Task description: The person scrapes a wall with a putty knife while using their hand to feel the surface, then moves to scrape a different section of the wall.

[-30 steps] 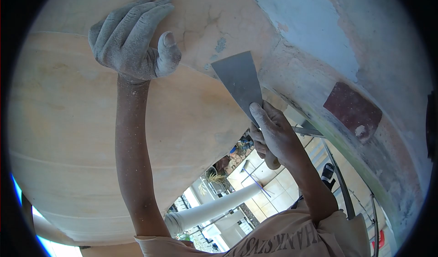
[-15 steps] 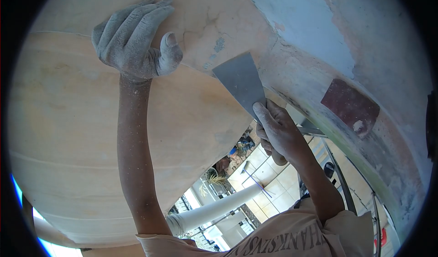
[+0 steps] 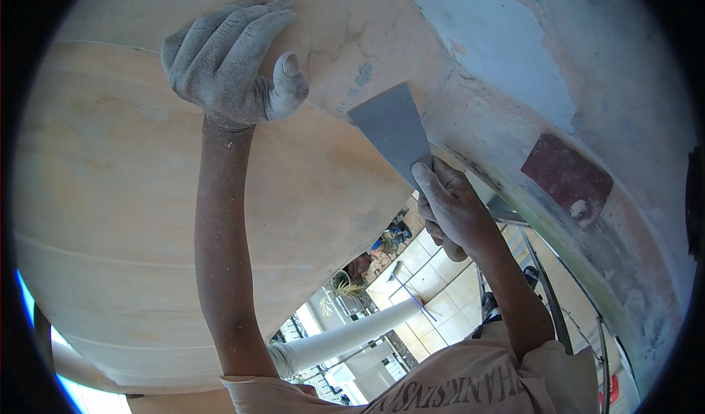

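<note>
My right hand (image 3: 452, 208) grips the handle of a wide metal scraper (image 3: 393, 131). Its blade points up and left, with the edge lying against the plaster by a curved seam. My left hand (image 3: 231, 58), coated in grey dust, presses flat on the beige curved surface (image 3: 110, 193) above the seam, fingers spread toward the upper right, thumb out. About a hand's width separates the thumb from the blade. The scraper's handle is hidden inside my fist.
A dark red sandpaper sheet (image 3: 567, 179) lies on the ledge at right. Blue-white paint (image 3: 499, 47) peels off the wall above it. Far below are a white column (image 3: 345, 337), tiled floor (image 3: 433, 289) and a metal railing (image 3: 547, 289).
Both hands have drifted slightly right in view. The scraper blade has stayed on the same stretch of seam, and the left hand has remained flat on the surface.
</note>
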